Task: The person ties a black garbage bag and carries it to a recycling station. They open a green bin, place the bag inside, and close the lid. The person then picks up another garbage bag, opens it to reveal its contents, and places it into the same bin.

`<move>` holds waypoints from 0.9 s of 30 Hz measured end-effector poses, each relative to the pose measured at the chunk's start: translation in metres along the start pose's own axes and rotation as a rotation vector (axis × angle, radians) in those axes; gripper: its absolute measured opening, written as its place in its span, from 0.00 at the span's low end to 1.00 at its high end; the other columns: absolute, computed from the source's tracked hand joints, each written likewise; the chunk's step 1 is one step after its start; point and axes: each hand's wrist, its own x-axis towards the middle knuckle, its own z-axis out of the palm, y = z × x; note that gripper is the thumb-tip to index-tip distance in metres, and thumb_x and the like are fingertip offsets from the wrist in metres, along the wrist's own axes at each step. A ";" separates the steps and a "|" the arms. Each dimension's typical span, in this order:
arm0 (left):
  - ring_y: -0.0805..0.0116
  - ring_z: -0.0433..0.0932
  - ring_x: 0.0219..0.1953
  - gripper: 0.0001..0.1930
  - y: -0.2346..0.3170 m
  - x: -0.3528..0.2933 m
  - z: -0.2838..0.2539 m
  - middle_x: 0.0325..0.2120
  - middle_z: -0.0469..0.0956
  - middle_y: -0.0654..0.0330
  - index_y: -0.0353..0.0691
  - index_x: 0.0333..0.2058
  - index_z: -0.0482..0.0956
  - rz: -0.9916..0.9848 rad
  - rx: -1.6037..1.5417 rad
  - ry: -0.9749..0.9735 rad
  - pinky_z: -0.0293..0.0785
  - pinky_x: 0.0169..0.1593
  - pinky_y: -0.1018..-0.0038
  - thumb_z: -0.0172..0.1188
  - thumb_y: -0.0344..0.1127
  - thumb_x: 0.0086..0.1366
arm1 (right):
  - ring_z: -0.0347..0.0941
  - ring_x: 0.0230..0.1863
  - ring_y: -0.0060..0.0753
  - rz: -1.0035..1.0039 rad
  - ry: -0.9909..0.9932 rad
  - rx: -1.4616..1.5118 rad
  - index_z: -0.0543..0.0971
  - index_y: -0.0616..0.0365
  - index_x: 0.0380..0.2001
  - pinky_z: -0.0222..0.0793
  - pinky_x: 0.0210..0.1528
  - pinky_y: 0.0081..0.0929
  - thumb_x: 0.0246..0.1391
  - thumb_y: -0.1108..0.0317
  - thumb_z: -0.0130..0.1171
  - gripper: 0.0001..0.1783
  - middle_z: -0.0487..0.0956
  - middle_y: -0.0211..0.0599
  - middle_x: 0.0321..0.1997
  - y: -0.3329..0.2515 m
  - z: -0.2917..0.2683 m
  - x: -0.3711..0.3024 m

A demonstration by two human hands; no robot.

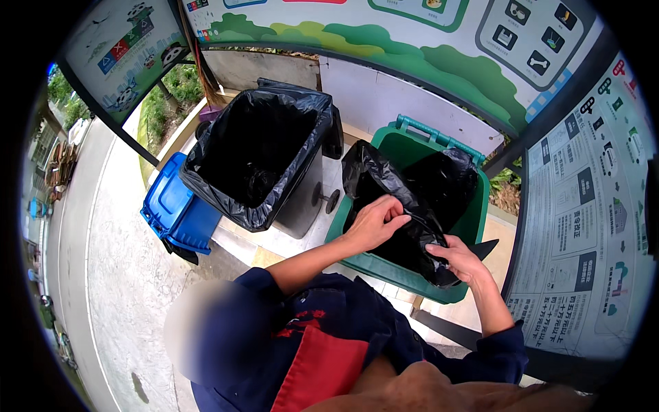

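A black garbage bag (374, 172) hangs partly inside a green wheelie bin (480, 206), its mouth gathered into loose folds. My left hand (374, 224) pinches the bag's edge, thumb and fingertips pressed together above the bin's opening. Lower and to the right, my right hand (461, 258) grips another stretch of the same edge between thumb and fingers. Dark plastic also bulges at the bin's far right corner; whether it is part of the same bag I cannot tell. The bin's inside is mostly hidden in shadow and under the plastic.
Left of the green bin stands a grey bin (302, 199) lined with a black bag folded over its rim. A blue lidded bin (171, 199) is beside it. Printed panels (583, 226) on dark posts enclose the right and back. A broom (206, 86) leans at the back left.
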 end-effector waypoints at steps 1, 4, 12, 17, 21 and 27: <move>0.74 0.70 0.27 0.11 -0.013 -0.007 0.010 0.25 0.71 0.62 0.35 0.32 0.72 -0.311 -0.261 -0.252 0.67 0.30 0.77 0.57 0.38 0.58 | 0.66 0.23 0.13 0.030 -0.018 -0.022 0.75 0.61 0.35 0.60 0.21 0.14 0.49 0.68 0.58 0.11 0.71 0.22 0.23 -0.001 0.009 0.001; 0.80 0.68 0.25 0.13 -0.009 -0.020 0.036 0.22 0.71 0.66 0.37 0.27 0.73 -0.393 -0.631 -0.359 0.65 0.29 0.82 0.53 0.41 0.61 | 0.59 0.21 0.13 -0.213 0.029 -0.231 0.77 0.64 0.23 0.58 0.24 0.17 0.47 0.67 0.61 0.10 0.70 0.22 0.19 0.013 0.025 0.016; 0.81 0.66 0.16 0.11 -0.039 -0.021 0.039 0.14 0.69 0.67 0.38 0.19 0.71 -0.501 -0.706 -0.116 0.62 0.21 0.83 0.58 0.35 0.57 | 0.59 0.20 0.10 -0.256 0.051 -0.102 0.75 0.60 0.21 0.56 0.22 0.12 0.50 0.68 0.57 0.08 0.68 0.18 0.17 0.007 0.022 0.020; 0.81 0.66 0.15 0.10 -0.051 -0.019 0.043 0.13 0.69 0.67 0.37 0.21 0.73 -0.460 -0.789 -0.105 0.62 0.20 0.83 0.59 0.36 0.57 | 0.66 0.22 0.12 -0.065 -0.086 -0.062 0.76 0.61 0.24 0.61 0.25 0.12 0.48 0.75 0.55 0.02 0.73 0.22 0.21 0.020 0.021 0.023; 0.80 0.67 0.17 0.11 -0.056 -0.023 0.025 0.14 0.69 0.67 0.35 0.22 0.74 -0.479 -0.562 -0.297 0.64 0.22 0.82 0.58 0.37 0.57 | 0.59 0.17 0.10 -0.152 -0.026 -0.187 0.72 0.59 0.15 0.54 0.19 0.13 0.44 0.75 0.61 0.09 0.68 0.19 0.16 0.039 0.020 0.038; 0.82 0.69 0.21 0.07 -0.117 -0.019 -0.074 0.18 0.71 0.68 0.37 0.27 0.75 -0.462 -0.517 -0.126 0.65 0.25 0.84 0.55 0.35 0.59 | 0.58 0.18 0.09 -0.194 0.260 0.029 0.73 0.58 0.16 0.53 0.21 0.13 0.52 0.72 0.52 0.11 0.68 0.17 0.16 0.051 0.045 0.053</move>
